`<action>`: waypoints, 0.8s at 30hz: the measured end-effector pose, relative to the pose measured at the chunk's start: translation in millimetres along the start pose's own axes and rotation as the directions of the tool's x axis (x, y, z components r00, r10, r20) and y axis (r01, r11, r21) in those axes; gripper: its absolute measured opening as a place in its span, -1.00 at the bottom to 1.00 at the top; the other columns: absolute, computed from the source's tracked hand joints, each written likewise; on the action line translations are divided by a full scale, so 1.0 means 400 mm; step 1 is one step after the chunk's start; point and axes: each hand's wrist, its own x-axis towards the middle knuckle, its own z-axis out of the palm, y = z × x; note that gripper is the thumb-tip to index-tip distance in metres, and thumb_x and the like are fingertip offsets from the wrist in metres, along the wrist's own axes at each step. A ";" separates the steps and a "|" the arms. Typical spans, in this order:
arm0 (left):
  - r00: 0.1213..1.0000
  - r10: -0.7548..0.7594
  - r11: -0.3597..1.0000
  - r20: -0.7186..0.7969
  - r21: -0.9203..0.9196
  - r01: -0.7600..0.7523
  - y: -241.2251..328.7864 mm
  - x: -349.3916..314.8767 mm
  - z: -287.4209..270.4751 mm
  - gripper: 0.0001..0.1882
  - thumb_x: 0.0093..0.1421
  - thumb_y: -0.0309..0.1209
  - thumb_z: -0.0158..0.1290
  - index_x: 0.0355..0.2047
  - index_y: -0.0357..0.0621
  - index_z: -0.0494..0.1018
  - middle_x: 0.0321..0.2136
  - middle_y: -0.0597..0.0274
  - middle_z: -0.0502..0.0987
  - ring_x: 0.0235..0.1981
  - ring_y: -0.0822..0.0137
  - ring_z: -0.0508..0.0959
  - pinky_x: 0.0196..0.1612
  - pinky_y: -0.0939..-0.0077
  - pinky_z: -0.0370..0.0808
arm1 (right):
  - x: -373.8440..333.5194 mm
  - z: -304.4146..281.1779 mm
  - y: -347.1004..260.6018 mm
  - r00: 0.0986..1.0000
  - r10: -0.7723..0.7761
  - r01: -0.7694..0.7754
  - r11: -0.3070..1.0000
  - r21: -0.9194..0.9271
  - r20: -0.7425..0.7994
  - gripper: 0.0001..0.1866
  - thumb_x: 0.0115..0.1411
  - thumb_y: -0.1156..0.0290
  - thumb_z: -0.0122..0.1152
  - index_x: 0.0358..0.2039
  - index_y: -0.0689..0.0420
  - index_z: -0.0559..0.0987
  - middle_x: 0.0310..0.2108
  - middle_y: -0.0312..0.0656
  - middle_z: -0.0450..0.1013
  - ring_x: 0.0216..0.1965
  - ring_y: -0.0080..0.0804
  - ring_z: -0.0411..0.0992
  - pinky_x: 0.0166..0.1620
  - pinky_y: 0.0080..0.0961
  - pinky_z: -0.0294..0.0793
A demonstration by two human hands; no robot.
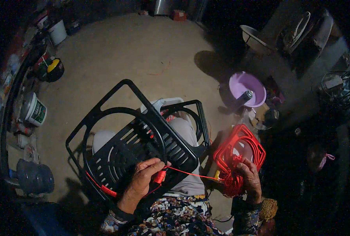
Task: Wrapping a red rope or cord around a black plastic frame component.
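Observation:
A black plastic chair (120, 151) with a slatted seat and looped frame lies tilted across my lap. Red cord (159, 176) is wound in tight turns around one bar of it, and another wrapped stretch (108, 191) shows on the lower left bar. My left hand (145, 177) is closed at that bar, thumb and fingers pinching the cord by the turns. From there a taut strand runs right to a tangled bundle of red cord (234, 183). My right hand (249, 177) is closed on this bundle, its fingers partly hidden by the loops.
A red plastic frame (222, 151) stands just beyond my right hand. Further off are a purple basin (238, 84) and a white basin (257, 37). At left sit a water jug (35, 177), a white tub (37, 112) and a black-and-yellow container (55, 70). Cord scraps (159, 72) lie on the floor.

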 end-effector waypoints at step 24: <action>0.998 0.048 0.898 -0.027 0.439 -0.031 0.028 -0.029 -0.035 -0.78 0.17 -0.37 0.06 -0.54 -0.25 0.43 -0.67 0.43 0.35 -0.61 0.62 0.30 -0.54 0.64 0.21 | 0.057 0.011 0.096 0.999 -0.021 0.020 1.000 -0.022 -0.043 -0.86 0.17 0.33 0.17 -0.36 0.11 0.45 -0.43 -0.42 0.41 -0.39 -0.68 0.32 -0.25 -0.69 0.31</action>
